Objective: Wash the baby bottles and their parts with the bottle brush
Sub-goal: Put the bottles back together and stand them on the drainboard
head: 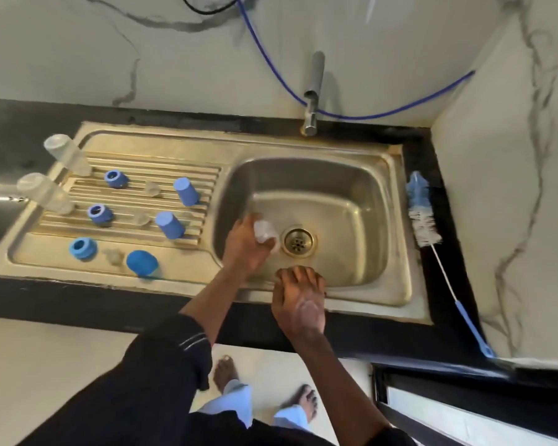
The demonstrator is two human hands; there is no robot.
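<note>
My left hand [244, 244] grips a clear baby bottle [265, 235] low inside the steel sink basin [361, 201], just left of the drain [298, 241]. My right hand [298, 299] rests on the basin's front rim with fingers bent over the edge and holds nothing. The bottle brush [422, 220], white and blue bristles on a thin blue-tipped handle, lies on the black counter right of the sink. On the drainboard [149, 149] stand two clear bottles [66, 154] upside down, several blue caps [187, 191] and rings [116, 179], and clear teats [151, 188].
The tap [313, 91] stands behind the basin with no water running. A blue hose [271, 66] hangs along the marble wall. A marble side wall [512, 188] closes the right. Black counter [78, 300] runs along the front; my bare feet show below.
</note>
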